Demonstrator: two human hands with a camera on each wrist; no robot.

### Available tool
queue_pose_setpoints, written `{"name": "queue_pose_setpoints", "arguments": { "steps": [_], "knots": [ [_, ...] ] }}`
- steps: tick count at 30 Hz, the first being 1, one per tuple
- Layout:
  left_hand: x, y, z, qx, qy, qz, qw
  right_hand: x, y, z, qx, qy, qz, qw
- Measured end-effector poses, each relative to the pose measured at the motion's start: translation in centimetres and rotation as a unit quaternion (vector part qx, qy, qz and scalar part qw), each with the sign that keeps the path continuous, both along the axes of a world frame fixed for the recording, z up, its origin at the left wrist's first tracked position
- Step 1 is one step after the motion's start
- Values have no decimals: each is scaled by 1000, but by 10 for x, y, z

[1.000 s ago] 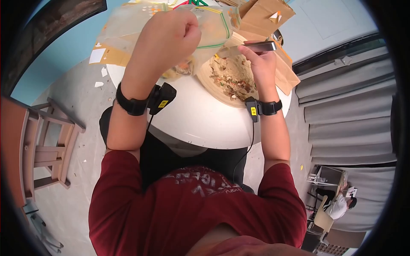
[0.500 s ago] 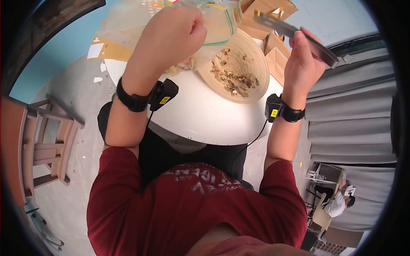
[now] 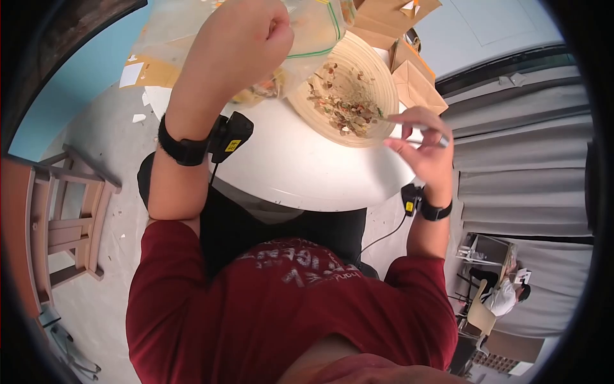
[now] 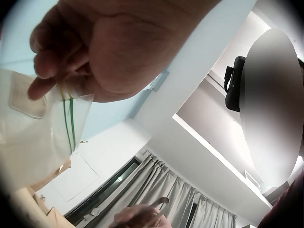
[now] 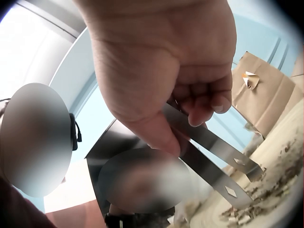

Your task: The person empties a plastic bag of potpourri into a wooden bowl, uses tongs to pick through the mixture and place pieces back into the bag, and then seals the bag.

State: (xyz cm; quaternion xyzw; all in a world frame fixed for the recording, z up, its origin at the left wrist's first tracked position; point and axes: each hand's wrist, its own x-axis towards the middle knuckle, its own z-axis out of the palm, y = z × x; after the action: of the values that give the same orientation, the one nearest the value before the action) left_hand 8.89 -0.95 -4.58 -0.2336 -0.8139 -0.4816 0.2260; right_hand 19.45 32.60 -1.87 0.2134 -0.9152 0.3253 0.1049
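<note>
My left hand is raised at the table's left, fingers curled. In the left wrist view its fingers pinch the edge of a clear zip bag with a green and yellow seal. Colourful bits show through plastic below that hand, beside the bowl. My right hand holds metal tongs with diamond cutouts, thumb on one arm and fingers on the other. The tongs' tips are apart, right at the food scraps in a wide, pale, round bowl.
Under the bowl is a round white table. Brown paper bags stand behind and right of it. A wooden chair is on the left floor; grey curtains hang at right, with another person seated farther off.
My right hand lifted the tongs from beside the zip bag out to the right, then lowered them, tips turned down to the bowl's right side. My left hand stays nearly in place.
</note>
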Motion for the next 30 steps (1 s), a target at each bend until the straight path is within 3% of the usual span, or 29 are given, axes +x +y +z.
{"name": "queue_pose_setpoints", "arguments": {
  "steps": [5,15,24,27,30],
  "knots": [
    [0,4,0,1,-1,0,1000,24,-14,-17,8,59,22,998],
    [-1,7,-1,-16,31,-5,999,26,-30,-21,126,166,56,977],
    [-1,5,-1,-12,20,-3,1000,7,-16,-42,31,91,-40,995],
    [-1,4,-1,-14,21,-4,1000,4,-16,-44,27,96,-36,994],
    [-2,4,-1,-13,31,-4,999,3,-16,-41,76,142,21,987]
  ]
}}
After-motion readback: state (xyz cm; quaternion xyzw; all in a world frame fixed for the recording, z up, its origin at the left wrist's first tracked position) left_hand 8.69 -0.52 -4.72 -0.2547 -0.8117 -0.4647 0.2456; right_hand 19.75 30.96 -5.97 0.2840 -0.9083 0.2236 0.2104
